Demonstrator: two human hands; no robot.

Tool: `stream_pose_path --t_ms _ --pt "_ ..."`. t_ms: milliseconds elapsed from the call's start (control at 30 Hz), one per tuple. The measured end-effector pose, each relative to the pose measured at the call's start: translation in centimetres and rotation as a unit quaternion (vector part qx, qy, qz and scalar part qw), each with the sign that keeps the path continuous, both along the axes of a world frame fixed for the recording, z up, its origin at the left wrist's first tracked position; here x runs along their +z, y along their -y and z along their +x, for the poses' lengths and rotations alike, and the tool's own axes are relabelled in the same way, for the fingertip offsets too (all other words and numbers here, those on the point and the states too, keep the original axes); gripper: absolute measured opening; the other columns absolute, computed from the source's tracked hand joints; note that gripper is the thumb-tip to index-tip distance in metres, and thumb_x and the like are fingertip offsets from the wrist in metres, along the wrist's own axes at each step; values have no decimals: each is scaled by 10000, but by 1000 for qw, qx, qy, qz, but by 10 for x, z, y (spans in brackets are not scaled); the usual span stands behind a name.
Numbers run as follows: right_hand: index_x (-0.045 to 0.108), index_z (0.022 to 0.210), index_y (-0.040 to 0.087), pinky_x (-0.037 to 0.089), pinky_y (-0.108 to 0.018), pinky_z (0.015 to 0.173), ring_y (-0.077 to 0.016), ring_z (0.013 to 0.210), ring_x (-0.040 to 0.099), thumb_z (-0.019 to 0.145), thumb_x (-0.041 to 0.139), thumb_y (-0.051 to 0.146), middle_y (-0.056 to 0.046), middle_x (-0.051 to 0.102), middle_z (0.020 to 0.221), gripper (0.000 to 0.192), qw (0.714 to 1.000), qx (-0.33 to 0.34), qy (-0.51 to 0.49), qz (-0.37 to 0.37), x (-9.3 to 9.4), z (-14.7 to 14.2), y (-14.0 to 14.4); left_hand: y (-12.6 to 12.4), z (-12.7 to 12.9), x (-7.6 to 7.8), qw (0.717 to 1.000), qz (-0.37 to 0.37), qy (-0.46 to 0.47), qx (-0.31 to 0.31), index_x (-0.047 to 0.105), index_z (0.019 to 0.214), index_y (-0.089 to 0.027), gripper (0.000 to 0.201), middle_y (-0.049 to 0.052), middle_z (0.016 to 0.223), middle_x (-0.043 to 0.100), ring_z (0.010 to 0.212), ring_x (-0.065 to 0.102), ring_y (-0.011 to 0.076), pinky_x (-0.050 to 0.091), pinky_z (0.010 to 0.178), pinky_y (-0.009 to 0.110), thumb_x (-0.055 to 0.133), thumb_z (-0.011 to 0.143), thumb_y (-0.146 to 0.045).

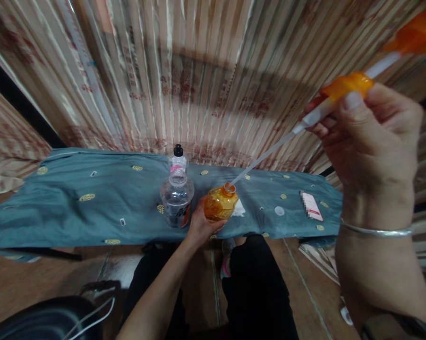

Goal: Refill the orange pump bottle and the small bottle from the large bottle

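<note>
Head view — pump (344, 89) in right grip (372, 137)

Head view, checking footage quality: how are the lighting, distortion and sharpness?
Head view: dim, warm lighting; a broad shadow on the striped curtain; strong fisheye bending of the curtain lines and the teal patterned cloth; the right hand with the orange pump dispenser looms large and soft; a pixelated patch covers the card.

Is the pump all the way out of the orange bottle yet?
Almost. The orange pump is unscrewed and lifted high in the right hand, but its tube tip is at the orange bottle mouth. The left hand steadies that bottle. The clear bottle stands untouched alongside.
</note>
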State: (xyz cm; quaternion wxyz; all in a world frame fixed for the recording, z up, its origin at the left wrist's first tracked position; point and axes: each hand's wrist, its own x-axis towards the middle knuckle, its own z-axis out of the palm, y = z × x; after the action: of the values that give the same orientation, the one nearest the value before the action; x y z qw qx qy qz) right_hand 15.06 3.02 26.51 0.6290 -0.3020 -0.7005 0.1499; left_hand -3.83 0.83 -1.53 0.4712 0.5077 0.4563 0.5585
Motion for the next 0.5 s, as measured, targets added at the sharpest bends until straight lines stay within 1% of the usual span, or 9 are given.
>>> stream_pose_path --t_ms 67,100,233,333,400,467,500 --pt "787 876 334 600 -460 759 -265 792 706 743 868 589 -38 740 860 299 1000 -4 4 -1 -1 2 0 0 0 0 1000 -1 -1 1 517 1273 -188 833 137 1272 682 1209 673 312 496 1101 522 925 551 -261" --pt "787 871 329 599 -453 752 -261 785 704 739 871 587 -36 739 853 301 1000 -4 0 2 -1 3 0 1 -1 0 1000 -1 -1 2 520 1271 -193 830 130 1265 686 1197 678 306 495 1101 519 926 551 -263" --pt "785 814 327 593 -400 707 -221 720 667 673 921 582 -6 731 814 322 1000 -4 -4 -13 -4 5 -2 1 0 0 1000 0 2 2 519 1275 -210 823 106 1244 696 1162 693 290 512 1078 509 917 556 -266" --pt "805 838 299 591 -393 685 -210 697 672 666 940 550 -2 718 777 333 1000 -2 2 -1 -4 9 1 1 0 -1 1000 1 3 -4 519 1267 -201 810 117 1254 692 1185 685 298 518 1071 505 911 562 -266" --pt "812 865 289 588 -420 671 -234 716 695 707 923 524 -12 704 762 303 999 -8 -2 31 -2 14 6 0 0 -1 1000 0 1 -4 519 1270 -193 814 127 1264 687 1198 678 307 518 1071 504 908 559 -267" --pt "808 881 334 586 -456 670 -277 800 721 784 868 512 -20 709 806 211 998 -29 -7 46 1 22 11 0 -1 0 1000 -2 -4 1 524 1268 -194 822 126 1260 689 1194 677 312 512 1076 513 910 546 -269" --pt "803 869 370 579 -453 649 -286 834 726 819 836 510 -15 714 826 152 998 -45 -13 45 3 27 12 1 -1 1 1000 -3 -6 4 528 1262 -196 821 124 1253 691 1189 678 315 507 1082 522 912 539 -271"
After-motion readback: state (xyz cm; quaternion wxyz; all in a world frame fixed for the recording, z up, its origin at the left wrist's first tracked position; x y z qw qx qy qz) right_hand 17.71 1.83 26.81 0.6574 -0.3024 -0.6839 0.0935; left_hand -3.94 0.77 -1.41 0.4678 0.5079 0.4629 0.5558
